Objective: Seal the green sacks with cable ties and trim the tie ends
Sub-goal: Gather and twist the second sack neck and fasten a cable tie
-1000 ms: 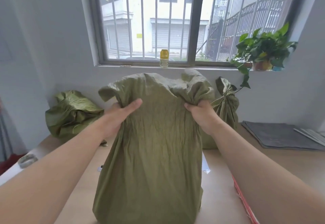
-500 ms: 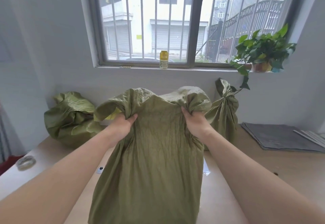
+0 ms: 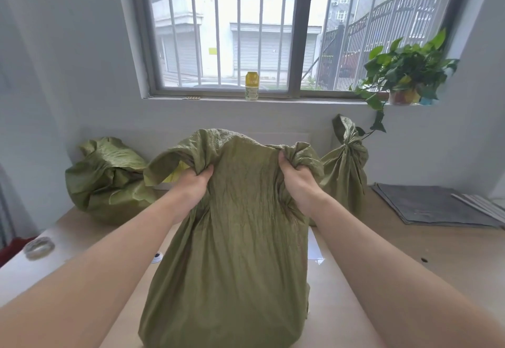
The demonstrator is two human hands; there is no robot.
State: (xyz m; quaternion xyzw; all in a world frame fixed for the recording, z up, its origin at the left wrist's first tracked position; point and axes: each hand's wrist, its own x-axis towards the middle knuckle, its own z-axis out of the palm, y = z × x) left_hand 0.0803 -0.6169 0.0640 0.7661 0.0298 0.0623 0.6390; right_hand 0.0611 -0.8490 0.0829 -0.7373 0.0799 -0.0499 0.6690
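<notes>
A crumpled green sack (image 3: 235, 252) stands upright on the table right in front of me, its mouth open and bunched at the top. My left hand (image 3: 192, 183) grips the left side of the mouth, and my right hand (image 3: 296, 181) grips the right side. Behind it on the right stands another green sack (image 3: 345, 172) with its neck gathered and tied. A third green sack (image 3: 109, 181) lies slumped at the back left. No cable tie or cutter is visible.
A roll of clear tape (image 3: 39, 246) lies at the table's left edge. A grey folded mat (image 3: 431, 205) sits at the right. White sheets (image 3: 314, 249) lie under the sack. A small bottle (image 3: 252, 85) and a potted plant (image 3: 404, 74) stand on the window sill.
The sack's top has come down from chest height toward the table. Both hands have gathered more of the mouth into their fists.
</notes>
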